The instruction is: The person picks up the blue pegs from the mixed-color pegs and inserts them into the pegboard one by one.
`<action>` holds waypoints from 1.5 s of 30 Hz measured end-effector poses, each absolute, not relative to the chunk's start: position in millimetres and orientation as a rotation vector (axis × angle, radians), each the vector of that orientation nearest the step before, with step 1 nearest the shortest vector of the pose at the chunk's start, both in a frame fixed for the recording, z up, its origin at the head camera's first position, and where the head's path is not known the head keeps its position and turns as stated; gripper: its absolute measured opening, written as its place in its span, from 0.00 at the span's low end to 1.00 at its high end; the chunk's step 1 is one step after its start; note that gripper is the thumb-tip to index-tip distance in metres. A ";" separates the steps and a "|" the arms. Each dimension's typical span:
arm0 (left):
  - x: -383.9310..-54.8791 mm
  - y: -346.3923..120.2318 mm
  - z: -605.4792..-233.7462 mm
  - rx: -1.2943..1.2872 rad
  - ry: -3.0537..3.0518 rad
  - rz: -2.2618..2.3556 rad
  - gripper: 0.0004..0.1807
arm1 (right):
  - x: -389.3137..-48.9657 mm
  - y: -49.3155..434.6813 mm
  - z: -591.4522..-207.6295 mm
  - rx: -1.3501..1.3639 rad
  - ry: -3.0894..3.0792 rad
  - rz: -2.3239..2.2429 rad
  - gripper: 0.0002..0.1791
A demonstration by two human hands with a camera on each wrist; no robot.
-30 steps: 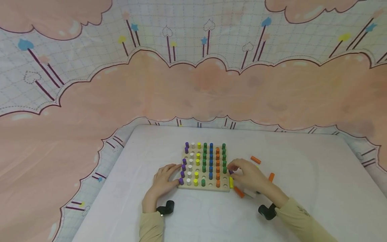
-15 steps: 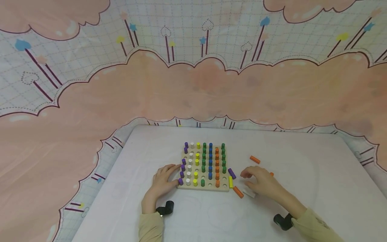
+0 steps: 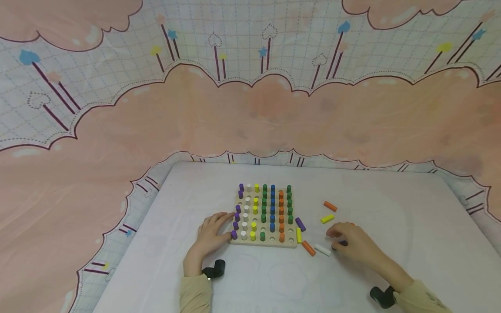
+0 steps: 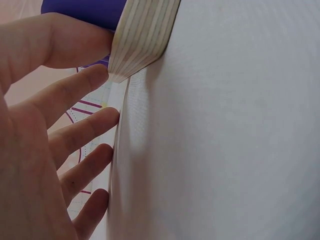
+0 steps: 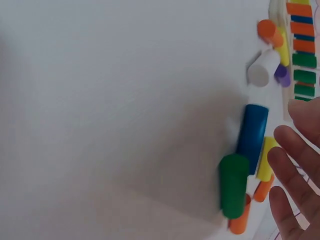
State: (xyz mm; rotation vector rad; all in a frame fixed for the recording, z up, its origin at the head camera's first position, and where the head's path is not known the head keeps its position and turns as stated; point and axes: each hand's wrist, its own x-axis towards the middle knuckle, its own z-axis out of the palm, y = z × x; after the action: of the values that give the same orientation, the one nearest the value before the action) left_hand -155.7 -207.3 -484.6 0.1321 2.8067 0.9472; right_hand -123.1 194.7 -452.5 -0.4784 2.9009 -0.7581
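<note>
A wooden pegboard (image 3: 246, 241) stands on the white table, with rows of coloured pegs upright in it. At its left side rests my left hand (image 3: 212, 231), fingers extended and the thumb touching the board's corner by a purple peg (image 4: 85, 11). Out to the right, my right hand (image 3: 358, 243) hovers over loose pegs with its fingers slightly bent and nothing held. Nearest to it lie a blue peg (image 5: 252, 137) and a green peg (image 5: 234, 186), both largely hidden by the hand in the head view. A purple peg (image 3: 300, 224) lies loose beside the board.
Other loose pegs lie right of the board: yellow (image 3: 299, 235), orange (image 3: 308, 248), white (image 3: 322, 250), a second yellow peg (image 3: 327, 218) and another orange peg (image 3: 330, 206). A patterned cloth (image 3: 250, 117) hangs behind the table (image 3: 266, 282).
My right hand has let go of the purple peg beside the board and moved right, over the loose pegs. The left hand has stayed in place.
</note>
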 end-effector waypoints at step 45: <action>-151.1 -207.2 -480.6 0.171 2.825 1.004 0.33 | -125.6 185.7 -459.9 -0.490 2.929 -0.808 0.13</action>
State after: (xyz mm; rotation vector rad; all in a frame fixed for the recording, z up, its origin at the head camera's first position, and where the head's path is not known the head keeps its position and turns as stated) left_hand -151.1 -207.2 -480.6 0.1705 2.8246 1.0037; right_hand -125.6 185.7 -459.9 -0.4899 2.9294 -0.8080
